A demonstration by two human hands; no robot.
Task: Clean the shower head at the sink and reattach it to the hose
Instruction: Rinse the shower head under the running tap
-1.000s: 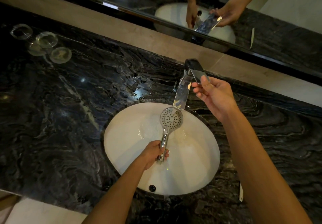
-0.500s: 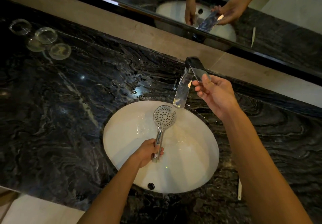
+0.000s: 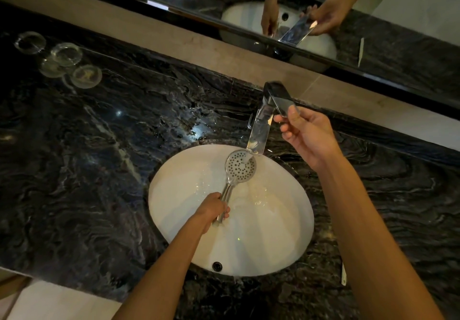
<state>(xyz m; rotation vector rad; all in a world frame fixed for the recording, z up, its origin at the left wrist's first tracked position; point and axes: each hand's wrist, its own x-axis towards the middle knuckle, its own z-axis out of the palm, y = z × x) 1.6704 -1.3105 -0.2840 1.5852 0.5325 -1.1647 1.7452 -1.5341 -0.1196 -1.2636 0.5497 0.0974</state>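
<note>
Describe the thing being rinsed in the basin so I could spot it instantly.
Find the white oval sink set in the black marble counter. Under the spout of the chrome faucet at its far rim, the left hand holds a chrome hand shower head by its slim handle. Its round face dotted with small dark holes sets it apart from the flat, angular faucet.

Both forearms are bare to the frame's edge, and the left hand point(image 3: 213, 208) and right hand point(image 3: 310, 135) wear nothing

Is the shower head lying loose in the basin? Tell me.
No: the left hand grips the shower head by its handle, holding its face up under the faucet spout above the white basin.
</note>
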